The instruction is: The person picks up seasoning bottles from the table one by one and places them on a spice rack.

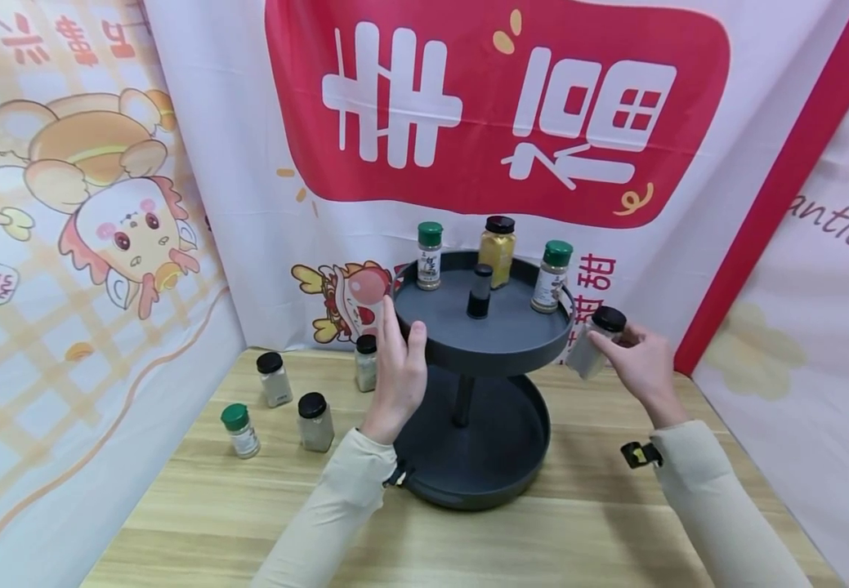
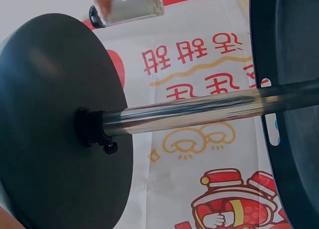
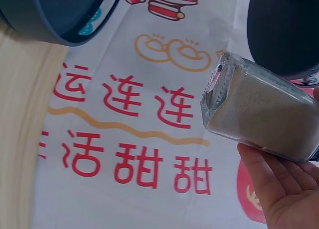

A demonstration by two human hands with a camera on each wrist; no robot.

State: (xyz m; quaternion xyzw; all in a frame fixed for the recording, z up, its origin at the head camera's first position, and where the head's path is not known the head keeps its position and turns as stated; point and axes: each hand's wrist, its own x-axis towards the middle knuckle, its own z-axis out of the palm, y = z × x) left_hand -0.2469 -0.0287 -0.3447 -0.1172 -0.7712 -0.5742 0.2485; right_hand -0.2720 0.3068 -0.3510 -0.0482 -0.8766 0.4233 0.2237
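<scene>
A dark grey two-tier turntable rack stands on the table, its upper tray (image 1: pixel 498 361) above a lower tray (image 1: pixel 468 496). My left hand (image 1: pixel 399 380) rests against the upper tray's left side, fingers extended upward. With my right hand (image 1: pixel 643 366) I grip a clear spice jar (image 1: pixel 581 358) by its black-lidded end, tilted in the air right of the upper tray. Pale brown powder shows inside the jar (image 3: pixel 264 112) in the right wrist view. The upper tray bears two green-lidded shakers (image 1: pixel 429 265) and a yellow jar (image 1: pixel 496 255) around its short centre post (image 1: pixel 479 292).
Left of the rack, a green-lidded shaker (image 1: pixel 241 433) and several black-lidded jars (image 1: pixel 316 429) stand on the wooden table (image 1: pixel 247 523). One black-lidded jar (image 1: pixel 367 367) is close behind my left hand. Printed cloths (image 1: pixel 211 163) hang around the table.
</scene>
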